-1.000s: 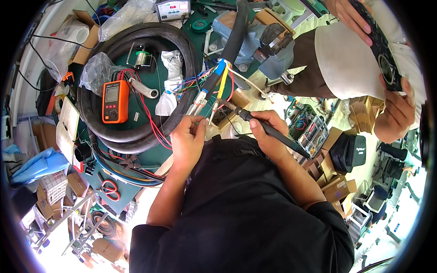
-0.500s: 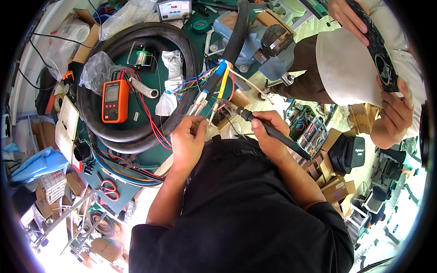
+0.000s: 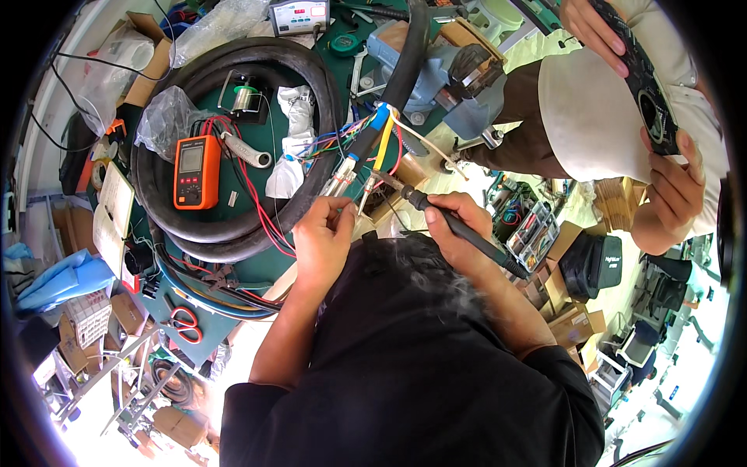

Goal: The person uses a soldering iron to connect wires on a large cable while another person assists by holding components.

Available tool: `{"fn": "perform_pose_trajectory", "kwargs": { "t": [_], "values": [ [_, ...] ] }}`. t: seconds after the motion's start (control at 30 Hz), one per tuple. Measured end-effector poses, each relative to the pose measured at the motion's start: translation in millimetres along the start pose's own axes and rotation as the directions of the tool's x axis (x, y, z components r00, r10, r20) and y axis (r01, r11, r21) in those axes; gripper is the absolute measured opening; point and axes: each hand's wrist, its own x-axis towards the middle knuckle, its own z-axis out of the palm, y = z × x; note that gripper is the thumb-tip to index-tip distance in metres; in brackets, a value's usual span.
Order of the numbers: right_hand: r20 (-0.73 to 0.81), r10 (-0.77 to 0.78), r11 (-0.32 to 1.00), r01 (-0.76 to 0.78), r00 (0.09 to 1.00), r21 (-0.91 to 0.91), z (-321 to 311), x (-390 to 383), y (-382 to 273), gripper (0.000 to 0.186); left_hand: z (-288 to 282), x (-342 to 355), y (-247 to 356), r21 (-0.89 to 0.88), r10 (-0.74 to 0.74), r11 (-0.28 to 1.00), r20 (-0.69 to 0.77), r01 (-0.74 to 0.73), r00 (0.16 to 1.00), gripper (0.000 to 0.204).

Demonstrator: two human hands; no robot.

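My right hand (image 3: 461,226) grips a soldering iron (image 3: 490,250) with a dark handle. Its tip meets a slim metal contact (image 3: 364,196) at the end of a yellow-covered wire (image 3: 382,146). Close to that contact, my left hand (image 3: 323,233) is closed in a pinch; whatever its fingers hold is too small to make out. The wire comes out of a thick black cable (image 3: 406,70) banded with blue tape (image 3: 379,118). Beside it are larger metal contacts (image 3: 340,179), thin coloured wires (image 3: 331,142) and a white wire (image 3: 424,142). Pale smoke drifts over my dark clothing.
Coiled black cable (image 3: 144,187) surrounds an orange multimeter (image 3: 196,173) and a solder spool (image 3: 244,99) on the green bench. A blue-grey vise (image 3: 389,50) stands beyond. Red-handled scissors (image 3: 186,324) lie near the bench edge. At right, another person's hands (image 3: 675,191) hold a dark object.
Smoke has appeared below my hands. The soldering iron and my right hand have shifted slightly left. My left hand keeps its pinch in nearly the same place.
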Motion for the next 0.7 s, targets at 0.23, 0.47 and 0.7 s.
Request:
{"fn": "perform_pose_trajectory", "kwargs": {
  "t": [0.23,0.47,0.7],
  "values": [
    [-0.018,0.033,0.998,-0.032,0.999,0.052,1,1,0,0.015,1,1,-2,0.017,0.020,1.000,-0.020,-0.020,1.000,0.009],
    [-0.057,0.067,0.989,-0.059,0.996,0.136,4,-2,19,0.015,0,1,0,0.043,0.028,0.999,-0.014,-0.027,1.000,0.009],
    [-0.018,0.099,0.988,-0.096,0.995,0.123,2,-2,13,0.014,3,3,-4,0.025,0.055,0.998,-0.017,-0.054,0.998,0.008]
  ]
}}
